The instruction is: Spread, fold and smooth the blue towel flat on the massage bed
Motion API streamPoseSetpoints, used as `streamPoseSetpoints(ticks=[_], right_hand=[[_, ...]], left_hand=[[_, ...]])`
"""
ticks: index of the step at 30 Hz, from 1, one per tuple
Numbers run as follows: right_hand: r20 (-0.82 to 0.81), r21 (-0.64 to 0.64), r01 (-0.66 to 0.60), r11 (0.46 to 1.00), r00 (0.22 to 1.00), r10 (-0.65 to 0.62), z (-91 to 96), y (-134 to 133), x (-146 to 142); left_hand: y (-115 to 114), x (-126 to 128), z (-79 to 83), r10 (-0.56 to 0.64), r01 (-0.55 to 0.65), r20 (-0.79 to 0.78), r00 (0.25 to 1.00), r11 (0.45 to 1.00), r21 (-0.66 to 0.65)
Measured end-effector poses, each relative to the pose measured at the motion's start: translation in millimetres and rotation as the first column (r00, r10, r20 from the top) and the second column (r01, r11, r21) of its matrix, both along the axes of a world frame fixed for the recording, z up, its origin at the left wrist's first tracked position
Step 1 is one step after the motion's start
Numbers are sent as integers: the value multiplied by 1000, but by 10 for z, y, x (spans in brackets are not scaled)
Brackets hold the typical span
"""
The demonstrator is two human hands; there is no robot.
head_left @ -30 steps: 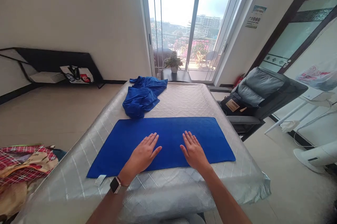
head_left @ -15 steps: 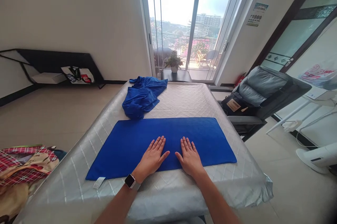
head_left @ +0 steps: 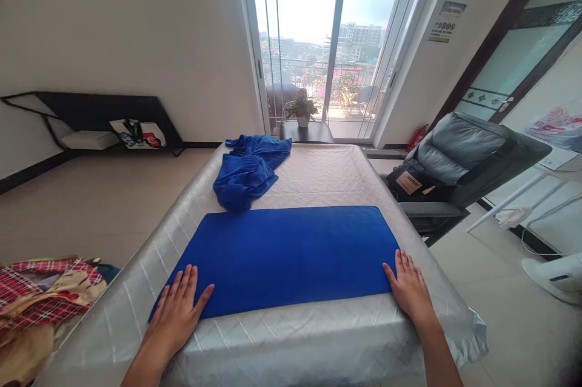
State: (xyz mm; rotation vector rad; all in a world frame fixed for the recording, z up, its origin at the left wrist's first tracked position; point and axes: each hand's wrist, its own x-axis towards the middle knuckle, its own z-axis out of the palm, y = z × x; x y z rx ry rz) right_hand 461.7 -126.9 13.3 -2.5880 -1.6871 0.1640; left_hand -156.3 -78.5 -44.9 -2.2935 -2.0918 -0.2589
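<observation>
A blue towel (head_left: 291, 253) lies flat as a long rectangle across the near part of the table. My left hand (head_left: 177, 308) rests open on its near left corner, fingers stretched forward and thumb apart; it covers that corner. At the right end, my right hand (head_left: 409, 287) is open too, its fingers lying over the towel's near right corner and edge. Neither hand grips anything. Beyond the towel's far left edge, a crumpled blue cloth (head_left: 250, 171) is heaped, touching or nearly touching it.
A silvery quilted cover (head_left: 327, 174) drapes over the table. Red checked fabric (head_left: 50, 290) is piled at the left. To the right stands a grey recliner (head_left: 468, 156) with a black bag (head_left: 413, 184). A potted plant (head_left: 302, 108) sits past the far edge.
Both my hands have moved apart from the towel's middle, the left to its left corner and the right to its right corner. The towel stays flat; the view has shifted slightly.
</observation>
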Motion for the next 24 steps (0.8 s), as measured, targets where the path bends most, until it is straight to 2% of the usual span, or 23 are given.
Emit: streamPoseSetpoints(ticks=[5,10,16,20,22,24], right_hand=[[11,-34,11,999,1000,-11,70,27,90],[16,-18,5,1000,1000,-5,33,20,83],[20,-27,-27,999,999,27,18,-16,142],[38,-38,27,999,999,-25,45,-74,178],[61,-25,49,998,997,-47,108,-55,116],[82,2,3,1000,997,-3,227,26,-73]], left_hand=[[-19,101,36,-4,4,10,1000,1000,27],[18,183,189,198,-202,126,972,979,17],[-17,69,244,285,-276,178,942,958,-74],[-77,-36,255,374,-365,164,913,927,-84],[-42,34,344,317,-311,160,935,949,-59],[56,258,518,142,-141,158,977,990,-16]])
